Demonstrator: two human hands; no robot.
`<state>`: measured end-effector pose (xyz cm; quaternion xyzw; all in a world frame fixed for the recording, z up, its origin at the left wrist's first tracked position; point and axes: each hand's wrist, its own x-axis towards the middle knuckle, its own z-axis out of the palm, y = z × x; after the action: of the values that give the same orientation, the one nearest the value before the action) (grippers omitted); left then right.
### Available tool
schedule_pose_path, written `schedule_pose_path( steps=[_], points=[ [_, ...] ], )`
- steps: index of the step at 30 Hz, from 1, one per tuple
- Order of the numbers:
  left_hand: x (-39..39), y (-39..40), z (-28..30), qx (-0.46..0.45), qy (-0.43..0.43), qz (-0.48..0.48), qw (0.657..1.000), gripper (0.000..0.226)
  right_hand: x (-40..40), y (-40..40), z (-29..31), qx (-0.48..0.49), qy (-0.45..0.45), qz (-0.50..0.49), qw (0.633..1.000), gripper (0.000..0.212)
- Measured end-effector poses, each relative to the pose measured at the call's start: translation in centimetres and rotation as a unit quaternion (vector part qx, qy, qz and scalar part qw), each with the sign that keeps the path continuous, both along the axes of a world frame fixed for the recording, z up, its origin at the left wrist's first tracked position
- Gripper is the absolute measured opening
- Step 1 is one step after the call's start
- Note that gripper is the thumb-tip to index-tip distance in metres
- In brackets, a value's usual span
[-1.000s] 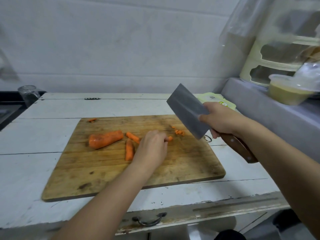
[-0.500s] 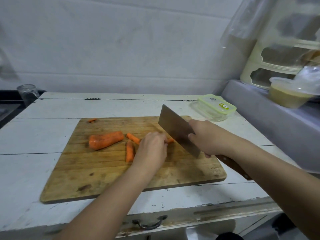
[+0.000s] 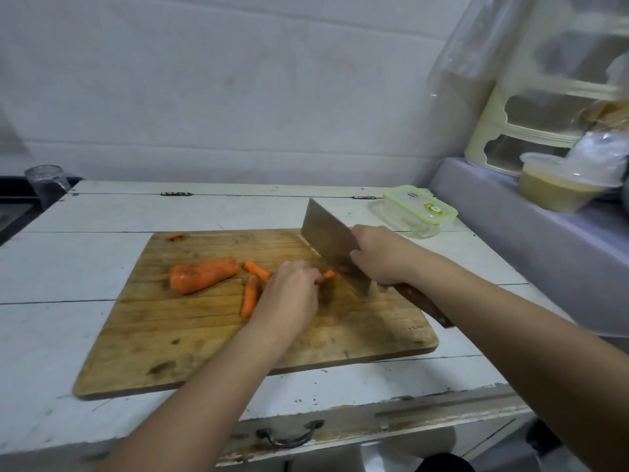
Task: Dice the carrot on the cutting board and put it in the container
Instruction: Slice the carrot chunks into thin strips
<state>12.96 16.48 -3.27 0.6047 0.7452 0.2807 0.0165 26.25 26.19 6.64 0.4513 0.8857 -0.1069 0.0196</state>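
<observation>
Head view shows the dicing barely begun: the left hand point(image 3: 289, 294) pins a thin carrot strip point(image 3: 328, 274) on the cutting board point(image 3: 204, 349), fingers curled over it, while the right hand point(image 3: 381, 257) grasps the cleaver point(image 3: 332, 238) with its edge down at the strip's exposed end. A thick carrot chunk point(image 3: 204, 274) and two more strips point(image 3: 257, 270) point(image 3: 250, 296) lie uncut beside the left hand (any finished dice are hidden behind the blade). The container point(image 3: 420, 211) sits near the board's far right corner, lid apparently on, so I judge it needs opening before filling. A glass jar point(image 3: 46, 180) stands well apart at the far left.
</observation>
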Motion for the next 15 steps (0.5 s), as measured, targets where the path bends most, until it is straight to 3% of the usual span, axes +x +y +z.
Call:
schedule_pose_path(
  steps=[3,9,13,15],
  points=[
    [0.0,-0.1,0.0,0.011,0.001,0.006,1.000,0.030,1.6,-0.1,0.2,0.006,0.026,-0.008,1.000,0.007],
    [0.0,0.2,-0.1,0.018,0.002,0.026,0.999,0.029,2.6,-2.3,0.3,0.005,-0.026,0.011,1.000,0.010],
    [0.3,0.1,0.1,0.017,0.011,0.030,0.999,0.025,1.0,-2.4,0.0,0.016,-0.061,0.014,0.998,0.039],
    [0.2,0.2,0.0,0.016,0.005,0.032,0.999,0.022,-0.2,-1.6,-0.2,0.030,-0.063,0.021,0.997,0.037]
  ],
)
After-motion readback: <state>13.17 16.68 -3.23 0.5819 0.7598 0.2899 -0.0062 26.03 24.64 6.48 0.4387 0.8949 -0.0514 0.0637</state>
